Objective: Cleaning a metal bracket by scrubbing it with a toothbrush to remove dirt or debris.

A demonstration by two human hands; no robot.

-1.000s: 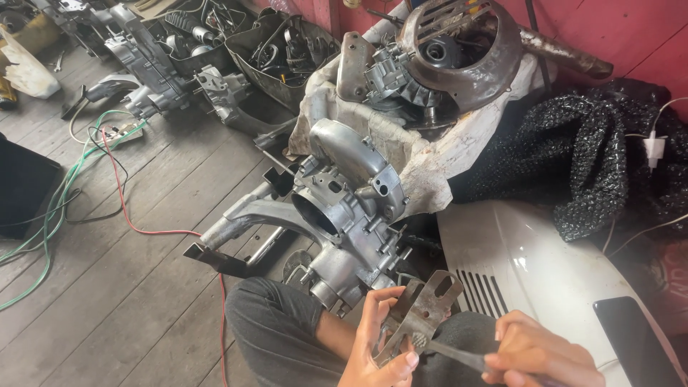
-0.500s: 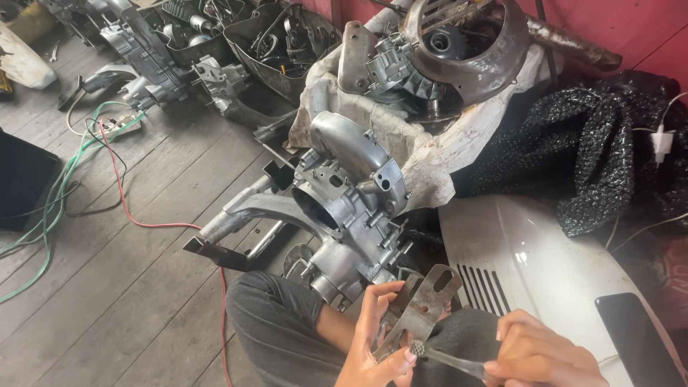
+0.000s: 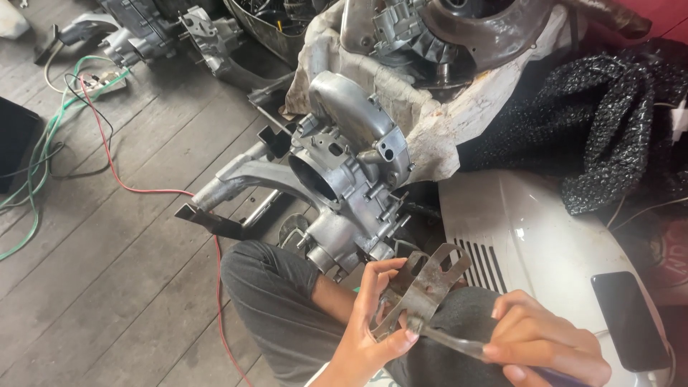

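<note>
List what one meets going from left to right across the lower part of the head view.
Wooden floor → red wire → grey trouser knee → left hand → slotted metal plate → right hand → black phone.

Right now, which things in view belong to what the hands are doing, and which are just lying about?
In hand:
left hand holding the slotted metal plate
right hand holding a thin tool against that plate

Lying about:
grey engine casing
white vented panel
black phone
black netting
red and green wires
</note>
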